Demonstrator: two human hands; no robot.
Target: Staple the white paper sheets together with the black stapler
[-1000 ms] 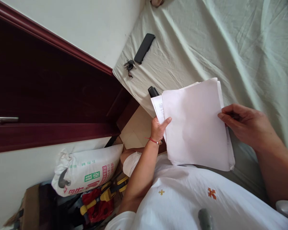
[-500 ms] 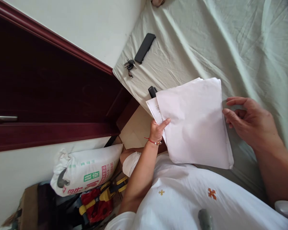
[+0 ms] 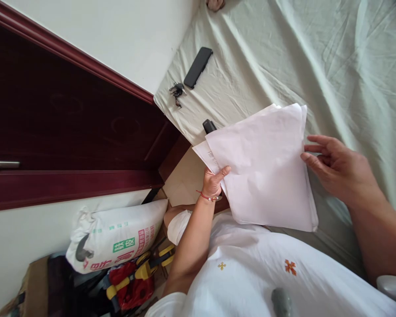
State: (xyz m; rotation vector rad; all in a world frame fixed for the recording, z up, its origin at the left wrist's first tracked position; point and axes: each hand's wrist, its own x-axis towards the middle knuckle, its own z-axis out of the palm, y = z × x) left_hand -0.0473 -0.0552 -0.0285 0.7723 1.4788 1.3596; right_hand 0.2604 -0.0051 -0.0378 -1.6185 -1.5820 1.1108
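A stack of white papers is held over my lap, its sheets slightly out of line. My left hand grips its left edge, thumb on top and the other fingers hidden underneath. Part of a lower sheet with small print sticks out above that thumb. At the opposite edge is my right hand, its thumb and fingers apart, holding nothing. The thumb tip comes up to the paper's edge; whether it touches, I cannot tell.
On the pale green bed sheet lie a black flat case, keys and a black object partly behind the papers. A stuffed white sack stands at lower left, near a red and yellow item and a dark red door.
The papers have shifted slightly left and tilted a little, with my left hand still on them. My right hand has moved slightly left along with the edge.
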